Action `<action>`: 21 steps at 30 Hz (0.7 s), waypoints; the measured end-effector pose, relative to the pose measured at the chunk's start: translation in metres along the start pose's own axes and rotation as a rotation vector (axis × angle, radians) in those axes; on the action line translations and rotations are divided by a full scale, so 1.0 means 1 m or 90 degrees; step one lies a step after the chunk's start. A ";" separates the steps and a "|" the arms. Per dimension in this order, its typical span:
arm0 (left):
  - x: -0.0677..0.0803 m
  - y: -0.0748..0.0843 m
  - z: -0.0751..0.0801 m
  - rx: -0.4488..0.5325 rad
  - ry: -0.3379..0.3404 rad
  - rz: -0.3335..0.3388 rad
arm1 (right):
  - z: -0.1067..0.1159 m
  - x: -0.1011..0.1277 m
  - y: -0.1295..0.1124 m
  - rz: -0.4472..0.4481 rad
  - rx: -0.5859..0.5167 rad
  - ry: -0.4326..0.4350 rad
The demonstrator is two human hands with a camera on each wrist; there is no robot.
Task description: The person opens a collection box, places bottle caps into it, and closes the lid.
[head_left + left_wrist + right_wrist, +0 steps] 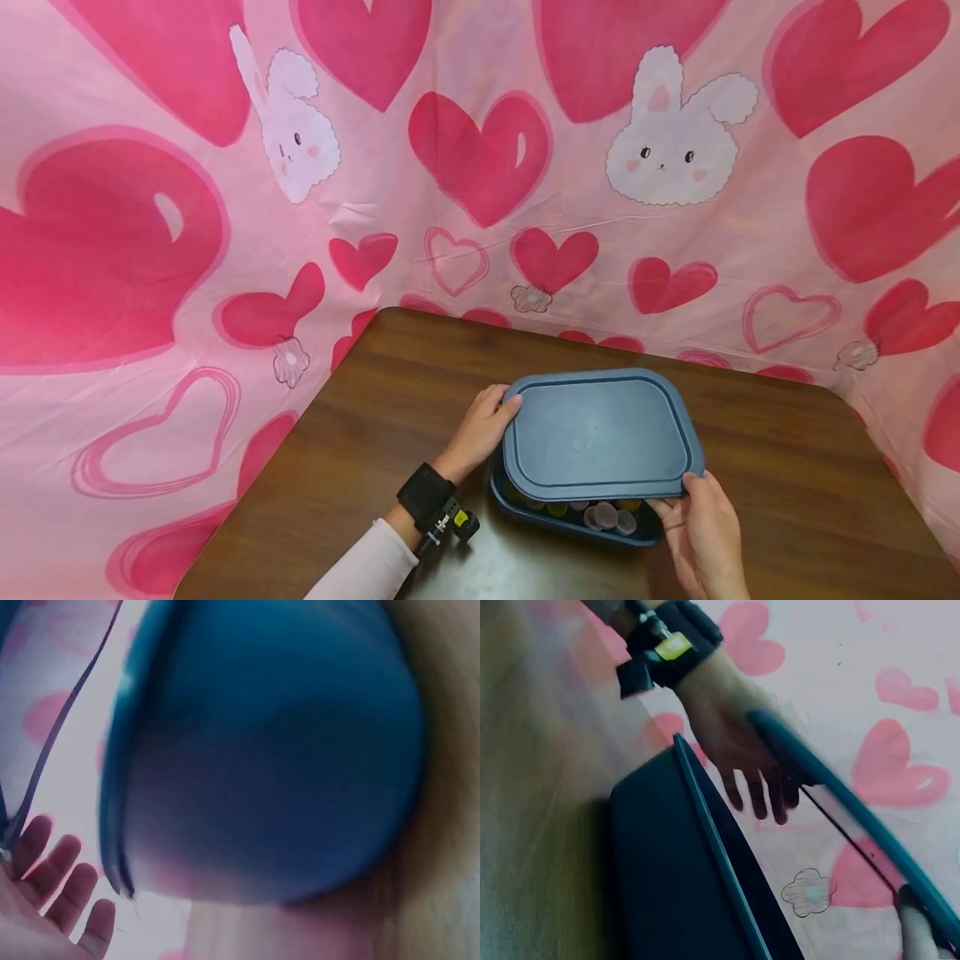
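The lid (600,433) is showing a slate blue, matching the darker blue box (570,517) under it. Inside the box, small round pieces (607,517) are showing in grey, yellow and green. The table (375,400) is gleaming dark brown wood-grain. Across the upper frame, the backdrop (150,208) is running pale pink – red-pink hearts, white bunnies.
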State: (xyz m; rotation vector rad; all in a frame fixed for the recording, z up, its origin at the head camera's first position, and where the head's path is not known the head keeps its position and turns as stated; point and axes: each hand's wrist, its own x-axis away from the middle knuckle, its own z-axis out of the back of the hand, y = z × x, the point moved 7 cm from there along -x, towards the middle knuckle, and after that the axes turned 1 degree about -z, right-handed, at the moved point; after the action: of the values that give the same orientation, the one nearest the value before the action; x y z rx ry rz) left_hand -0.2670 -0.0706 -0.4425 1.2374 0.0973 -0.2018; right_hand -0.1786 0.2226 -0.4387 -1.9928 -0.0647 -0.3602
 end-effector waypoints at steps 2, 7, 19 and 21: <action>0.001 0.004 0.001 0.020 0.008 0.014 | -0.001 0.003 0.001 -0.014 0.060 -0.020; -0.001 0.007 0.004 0.013 0.022 0.047 | 0.006 0.003 -0.008 0.014 0.434 -0.005; -0.001 -0.001 -0.009 -0.090 -0.008 0.105 | -0.002 -0.005 -0.003 0.272 0.682 -0.017; -0.001 -0.003 -0.011 -0.076 0.002 0.108 | -0.003 -0.004 0.001 0.274 0.685 -0.014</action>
State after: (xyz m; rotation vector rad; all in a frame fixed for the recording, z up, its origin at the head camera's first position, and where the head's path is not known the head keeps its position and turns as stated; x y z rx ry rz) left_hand -0.2679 -0.0609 -0.4484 1.1206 0.0064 -0.0457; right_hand -0.1829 0.2199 -0.4398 -0.9044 0.1344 0.0084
